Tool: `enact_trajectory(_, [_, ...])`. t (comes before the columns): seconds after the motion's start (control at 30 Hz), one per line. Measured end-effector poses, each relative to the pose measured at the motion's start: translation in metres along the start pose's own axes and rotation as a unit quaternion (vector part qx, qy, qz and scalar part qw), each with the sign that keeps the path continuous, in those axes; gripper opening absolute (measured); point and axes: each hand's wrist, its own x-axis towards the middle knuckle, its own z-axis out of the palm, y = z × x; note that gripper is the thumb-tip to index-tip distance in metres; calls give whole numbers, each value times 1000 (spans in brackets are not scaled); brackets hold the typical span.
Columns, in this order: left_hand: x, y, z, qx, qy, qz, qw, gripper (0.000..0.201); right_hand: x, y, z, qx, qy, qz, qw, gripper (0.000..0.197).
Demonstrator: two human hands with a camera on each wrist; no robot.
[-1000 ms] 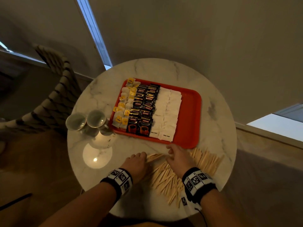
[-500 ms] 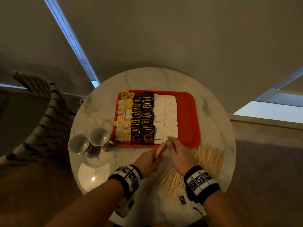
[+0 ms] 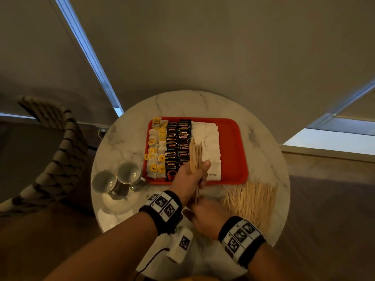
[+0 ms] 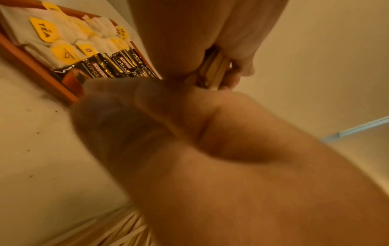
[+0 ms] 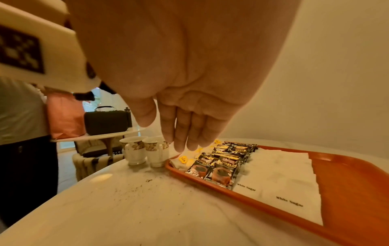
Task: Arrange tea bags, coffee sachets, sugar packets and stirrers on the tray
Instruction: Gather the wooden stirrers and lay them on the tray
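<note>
The left hand [image 3: 187, 177] pinches a bundle of stirrers [image 3: 195, 157] upright over the red tray [image 3: 233, 151]. The right hand [image 3: 209, 214], fingers spread and relaxed, hovers over the counter [image 3: 125, 138] beside the loose stirrers [image 3: 251, 201].
</note>
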Motion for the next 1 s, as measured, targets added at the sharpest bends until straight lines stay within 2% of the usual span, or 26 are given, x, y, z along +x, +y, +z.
enact_trajectory(0.13, [-9,9,4,-1,24,18,1000,32,-1,-9,-4,-22,-34,-1,999,35])
enact_trajectory(0.2, [-17,7,9,26,9,20,999,31,1,-13,-8,-16,-33,6,999,28])
enact_trajectory(0.27, [-21,1,9,48,-8,16,999,31,2,-17,-11,9,-60,35,998,29])
enact_trajectory(0.37, [-19,-9,-7,76,6,-4,997,32,-8,-12,-3,49,-108,71,990,32])
enact_trajectory(0.43, [-17,-20,-23,158,15,-15,987,33,-15,1,-8,70,-68,118,988,29])
enact_trajectory(0.53, [-22,-40,-39,305,-21,-15,952,19,-15,28,-34,141,142,198,960,32])
enact_trajectory(0.6, [-26,-49,-40,384,-62,-19,921,15,-9,37,-49,175,249,186,934,44])
enact_trajectory(0.63, [-29,-49,-37,406,-80,-24,910,15,-5,37,-52,194,254,170,932,47])
enact_trajectory(0.7, [-30,-49,-26,434,-106,-24,894,17,3,28,-49,214,172,157,949,45])
enact_trajectory(0.73, [-29,-47,-20,446,-117,-24,887,24,7,23,-42,182,124,157,963,43])
enact_trajectory(0.77, [-28,-45,-14,457,-124,-30,880,31,9,21,-36,130,103,157,973,41])
enact_trajectory(0.83, [-26,-39,-6,459,-127,-47,878,35,10,22,-32,59,127,163,977,37])
enact_trajectory(0.9, [-26,-38,-3,432,-137,-61,889,36,10,27,-34,22,152,164,974,36])
enact_trajectory(1.0, [-28,-31,1,363,-152,-112,912,43,8,35,-36,29,154,157,975,33])
